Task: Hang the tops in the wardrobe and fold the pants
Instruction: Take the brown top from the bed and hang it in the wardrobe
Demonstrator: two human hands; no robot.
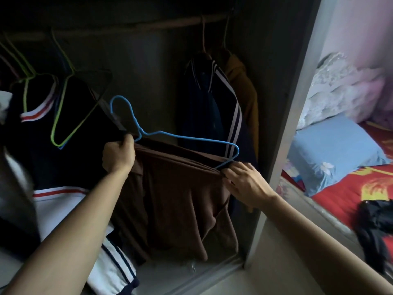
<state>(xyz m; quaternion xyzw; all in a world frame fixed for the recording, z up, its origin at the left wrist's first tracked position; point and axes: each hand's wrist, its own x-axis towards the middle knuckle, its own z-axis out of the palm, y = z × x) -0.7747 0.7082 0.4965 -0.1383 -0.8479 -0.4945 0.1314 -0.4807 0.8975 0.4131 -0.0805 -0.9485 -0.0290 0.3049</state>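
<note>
At the far left of the wardrobe, a dark top with a red-and-white striped collar point(36, 112) hangs on a green wire hanger. Just right of it an empty green wire hanger point(63, 116) dangles from the rail point(148, 25). Below them lies a white garment with navy stripes point(110, 258). The left hand point(119, 155) is closed in a fist around the left end of a blue wire hanger point(136, 122), gripping it together with the upper edge of a brown garment point(176, 188). The garment hangs below the hanger inside the wardrobe, held in the air, and the hanger's hook is well below the rail. At the hanger's right shoulder the right hand point(244, 184) pinches the brown fabric between thumb and fingers, its other fingers spread loosely. Behind that hand, a navy jacket with white stripes point(212, 107) and a mustard garment point(244, 88) hang from the rail on their own hangers. Right of the wardrobe's grey frame point(297, 103) is a bed with a red patterned sheet point(340, 192), a light blue pillow point(331, 154) and a crumpled black garment point(376, 220) lying on the sheet.
</note>
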